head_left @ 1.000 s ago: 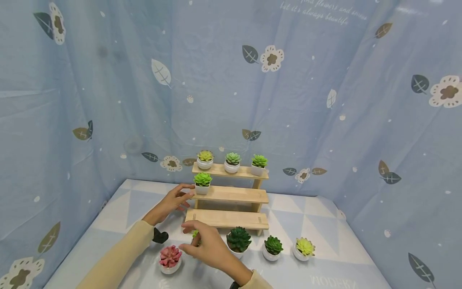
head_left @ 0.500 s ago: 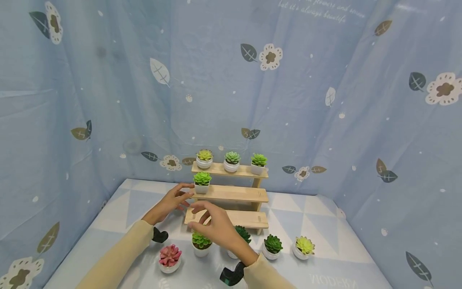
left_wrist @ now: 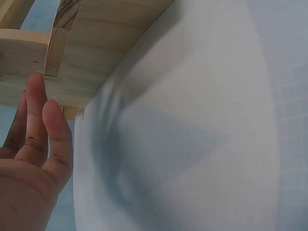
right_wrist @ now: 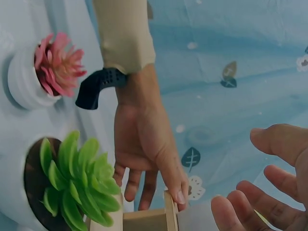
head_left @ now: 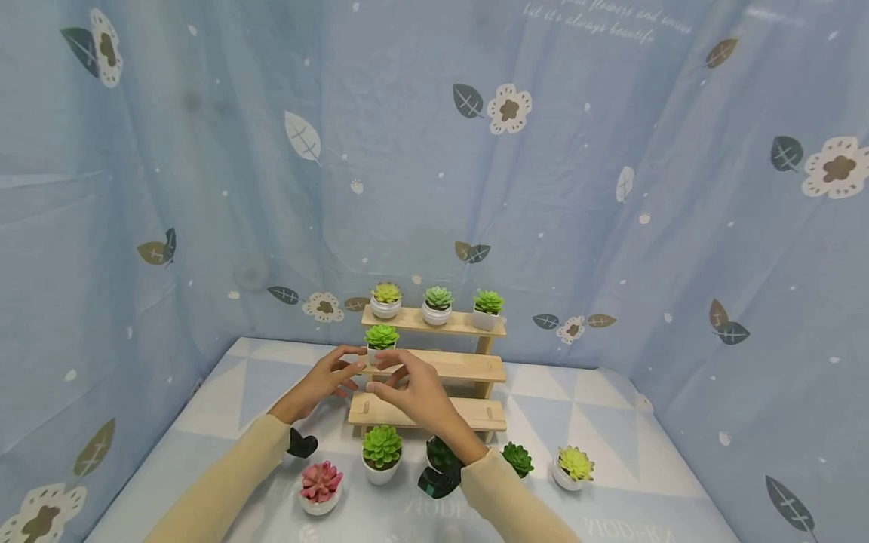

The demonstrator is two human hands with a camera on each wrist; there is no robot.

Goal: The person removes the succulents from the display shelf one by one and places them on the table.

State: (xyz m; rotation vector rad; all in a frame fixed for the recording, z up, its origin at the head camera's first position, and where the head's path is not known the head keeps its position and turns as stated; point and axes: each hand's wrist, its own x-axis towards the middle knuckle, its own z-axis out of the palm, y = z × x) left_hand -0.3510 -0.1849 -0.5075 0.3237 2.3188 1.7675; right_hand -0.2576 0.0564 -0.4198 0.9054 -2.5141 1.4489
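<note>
A green succulent [head_left: 382,336] in a square white pot stands at the left end of the wooden stand's [head_left: 448,366] middle step. My left hand [head_left: 319,386] is beside that end, its fingertips at the board's edge. Three fingers [left_wrist: 36,115] extend close to the board's underside in the left wrist view. My right hand [head_left: 417,388] hovers in front of the same pot, thumb and fingers apart, nothing between them. In the right wrist view, its fingers [right_wrist: 245,202] spread near the white pot [right_wrist: 195,216]. Whether they touch it is unclear.
Three potted succulents [head_left: 437,308] line the top step. In front of the stand are a pink succulent [head_left: 320,483], a bright green one [head_left: 382,451], dark green ones [head_left: 519,458] partly behind my right arm, and a yellow-green one [head_left: 573,466]. A patterned curtain [head_left: 407,188] hangs behind.
My right hand has risen from above the front row of pots to the middle step's left end, uncovering the bright green succulent. The left hand stays at the stand's edge.
</note>
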